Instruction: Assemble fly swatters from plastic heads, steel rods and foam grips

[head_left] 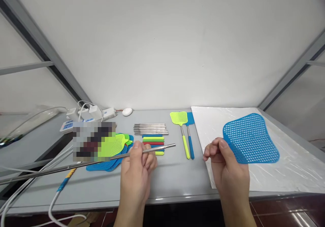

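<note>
My left hand (138, 167) is closed around a long metal rod (164, 147), which slants from the lower left edge to a thin tip pointing right. My right hand (228, 169) pinches a blue perforated fly swatter head (250, 139) by its narrow corner, apart from the rod. Behind my left hand lie coloured handle grips (153, 140) in a stack, partly hidden by hand and rod. Beyond them several short metal rods (149, 129) lie side by side. Yellow-green swatter heads (118, 145) and blue swatter heads (98, 167) overlap at the left.
A yellow-green fly swatter (186, 145) and a blue fly swatter (191, 145) lie mid-table. White sheeting (203, 118) covers the right side. At left are a power strip (66, 127) with plugs, white cables (52, 203) and a white oval object (127, 111). A pixelated patch hides part of the table.
</note>
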Demonstrator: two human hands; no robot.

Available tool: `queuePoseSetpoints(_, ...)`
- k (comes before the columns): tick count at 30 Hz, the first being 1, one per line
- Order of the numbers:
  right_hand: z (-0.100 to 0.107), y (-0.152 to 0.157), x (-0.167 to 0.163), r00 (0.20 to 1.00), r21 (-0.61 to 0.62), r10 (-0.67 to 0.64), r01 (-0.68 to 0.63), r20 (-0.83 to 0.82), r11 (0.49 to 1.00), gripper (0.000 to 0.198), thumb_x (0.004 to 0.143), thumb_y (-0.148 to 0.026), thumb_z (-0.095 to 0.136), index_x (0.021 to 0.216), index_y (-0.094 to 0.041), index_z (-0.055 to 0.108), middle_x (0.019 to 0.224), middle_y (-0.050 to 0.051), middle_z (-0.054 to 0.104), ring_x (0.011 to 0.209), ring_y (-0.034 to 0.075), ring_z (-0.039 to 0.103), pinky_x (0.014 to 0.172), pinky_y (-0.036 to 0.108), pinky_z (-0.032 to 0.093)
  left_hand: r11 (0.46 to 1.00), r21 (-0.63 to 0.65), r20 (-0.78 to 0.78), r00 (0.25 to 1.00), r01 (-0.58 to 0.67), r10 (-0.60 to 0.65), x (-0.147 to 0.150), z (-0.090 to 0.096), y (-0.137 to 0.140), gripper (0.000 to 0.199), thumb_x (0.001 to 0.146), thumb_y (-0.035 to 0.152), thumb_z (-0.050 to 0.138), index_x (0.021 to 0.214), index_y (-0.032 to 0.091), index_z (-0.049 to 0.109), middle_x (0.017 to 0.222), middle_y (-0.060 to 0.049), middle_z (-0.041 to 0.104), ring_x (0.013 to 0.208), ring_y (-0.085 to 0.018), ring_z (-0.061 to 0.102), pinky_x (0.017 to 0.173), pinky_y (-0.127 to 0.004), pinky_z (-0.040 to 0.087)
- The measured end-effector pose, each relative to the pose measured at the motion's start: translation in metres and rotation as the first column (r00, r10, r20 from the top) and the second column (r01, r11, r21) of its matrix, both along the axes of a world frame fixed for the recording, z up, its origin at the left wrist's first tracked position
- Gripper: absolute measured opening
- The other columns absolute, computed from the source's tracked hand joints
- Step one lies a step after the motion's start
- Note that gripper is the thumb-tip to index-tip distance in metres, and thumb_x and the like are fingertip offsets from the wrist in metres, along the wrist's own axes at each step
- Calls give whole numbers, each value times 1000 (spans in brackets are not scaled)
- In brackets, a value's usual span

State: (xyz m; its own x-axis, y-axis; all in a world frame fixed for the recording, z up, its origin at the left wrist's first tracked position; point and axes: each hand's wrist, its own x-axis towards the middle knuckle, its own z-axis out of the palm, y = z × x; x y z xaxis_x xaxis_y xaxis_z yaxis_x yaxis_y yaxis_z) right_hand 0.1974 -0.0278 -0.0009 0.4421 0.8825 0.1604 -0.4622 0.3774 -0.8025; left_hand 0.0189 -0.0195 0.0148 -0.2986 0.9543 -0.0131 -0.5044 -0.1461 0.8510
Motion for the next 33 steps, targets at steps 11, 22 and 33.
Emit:
queuePoseSetpoints(11,-8,6,-44,987,-60,-49,40,-153,997,36,94,-46,51,110,-20,71,91,4,64,82,15,58,76,32,48,954,-11,-24,954,299,-299,41,-7,3,51,93,46,52,55,18,34,52,5,34,43,-5,30,42,-21,22)
queuePoseSetpoints(22,-26,0,-37,985,-141,-97,117,145,983,23,85,-43,66,82,-20,66,78,1,65,73,16,62,73,32,49,923,1,-24,922,386,-385,61,-12,1,50,94,49,48,57,18,37,53,5,38,42,-6,35,43,-22,23)
queuePoseSetpoints(33,-22,6,-13,966,-150,-255,259,44,954,21,77,-36,71,82,-19,59,73,0,58,61,14,55,53,27,43,924,-46,-124,916,379,-382,59,-16,-2,48,93,47,50,57,18,37,52,5,39,40,-5,33,41,-22,22)
